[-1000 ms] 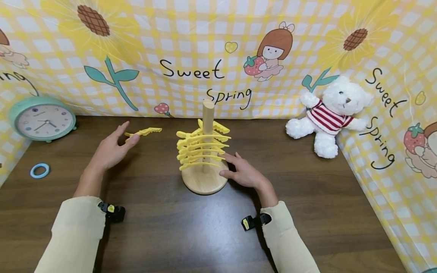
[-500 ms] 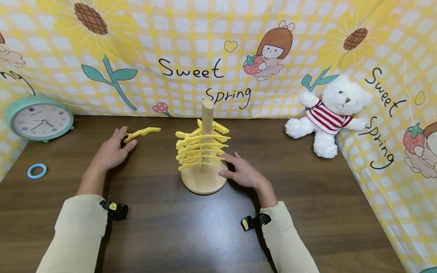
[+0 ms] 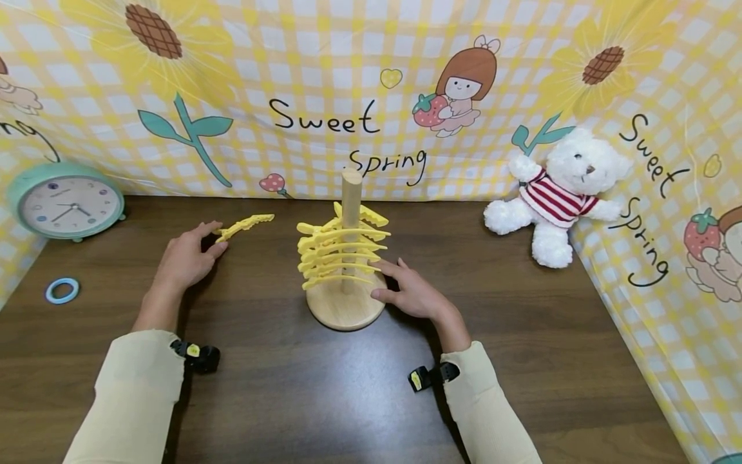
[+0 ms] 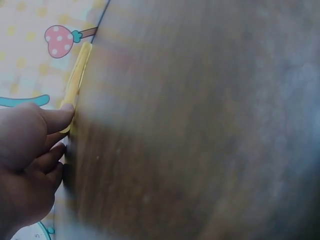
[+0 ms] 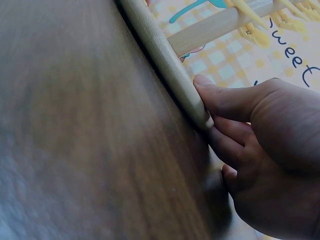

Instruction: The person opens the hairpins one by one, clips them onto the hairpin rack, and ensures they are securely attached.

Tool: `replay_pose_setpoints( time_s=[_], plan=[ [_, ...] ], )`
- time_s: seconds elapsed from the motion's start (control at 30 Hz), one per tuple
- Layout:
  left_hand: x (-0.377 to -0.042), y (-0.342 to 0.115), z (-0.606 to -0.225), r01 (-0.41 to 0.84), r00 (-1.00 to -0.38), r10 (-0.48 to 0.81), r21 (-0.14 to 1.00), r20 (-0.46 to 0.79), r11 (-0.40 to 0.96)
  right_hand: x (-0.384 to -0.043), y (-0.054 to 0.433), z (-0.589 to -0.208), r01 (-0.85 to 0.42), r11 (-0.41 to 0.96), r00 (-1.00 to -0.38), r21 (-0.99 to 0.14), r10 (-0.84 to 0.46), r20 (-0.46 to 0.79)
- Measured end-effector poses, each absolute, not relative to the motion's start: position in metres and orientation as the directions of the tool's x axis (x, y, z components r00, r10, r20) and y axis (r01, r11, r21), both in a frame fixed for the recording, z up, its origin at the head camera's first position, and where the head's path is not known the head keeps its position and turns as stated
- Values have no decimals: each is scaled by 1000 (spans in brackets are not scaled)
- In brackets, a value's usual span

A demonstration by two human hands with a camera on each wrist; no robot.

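My left hand (image 3: 187, 254) pinches the near end of a thin, curved yellow plastic piece (image 3: 248, 223) between thumb and fingers. In the left wrist view that yellow piece (image 4: 79, 75) sticks out past the thumb tip. Several similar yellow pieces (image 3: 339, 248) are stacked around the upright post (image 3: 351, 193) of a wooden stand. My right hand (image 3: 414, 289) holds the right side of the stand's round base (image 3: 346, 314). Seen from the right wrist, the thumb lies over the base's rim (image 5: 172, 75) and the forefinger is at its edge.
A mint-green alarm clock (image 3: 68, 201) stands at the back left, with a light-blue ring (image 3: 62, 290) in front of it. At the back right a white teddy bear (image 3: 553, 200) in a striped shirt leans against the patterned cloth (image 3: 313, 64) behind the brown table (image 3: 301, 399).
The left thumb and fingers have closed in on the end of the yellow piece, from spread apart a second ago. The right hand stays at the base.
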State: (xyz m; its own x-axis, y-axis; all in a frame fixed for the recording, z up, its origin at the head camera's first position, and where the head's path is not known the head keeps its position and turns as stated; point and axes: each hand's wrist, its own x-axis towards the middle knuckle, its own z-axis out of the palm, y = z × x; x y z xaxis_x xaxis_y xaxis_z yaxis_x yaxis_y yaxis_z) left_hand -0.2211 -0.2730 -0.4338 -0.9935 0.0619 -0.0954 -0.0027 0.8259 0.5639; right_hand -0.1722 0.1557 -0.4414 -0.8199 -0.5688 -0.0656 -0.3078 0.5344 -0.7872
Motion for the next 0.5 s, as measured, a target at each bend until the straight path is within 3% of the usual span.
replay_pose_setpoints(
  time_s=[0.5],
  plan=[
    [-215, -273, -429, 6, -998, 38, 557, -46, 831, -173, 155, -441, -324, 529, -815, -784, -577, -53]
  ],
)
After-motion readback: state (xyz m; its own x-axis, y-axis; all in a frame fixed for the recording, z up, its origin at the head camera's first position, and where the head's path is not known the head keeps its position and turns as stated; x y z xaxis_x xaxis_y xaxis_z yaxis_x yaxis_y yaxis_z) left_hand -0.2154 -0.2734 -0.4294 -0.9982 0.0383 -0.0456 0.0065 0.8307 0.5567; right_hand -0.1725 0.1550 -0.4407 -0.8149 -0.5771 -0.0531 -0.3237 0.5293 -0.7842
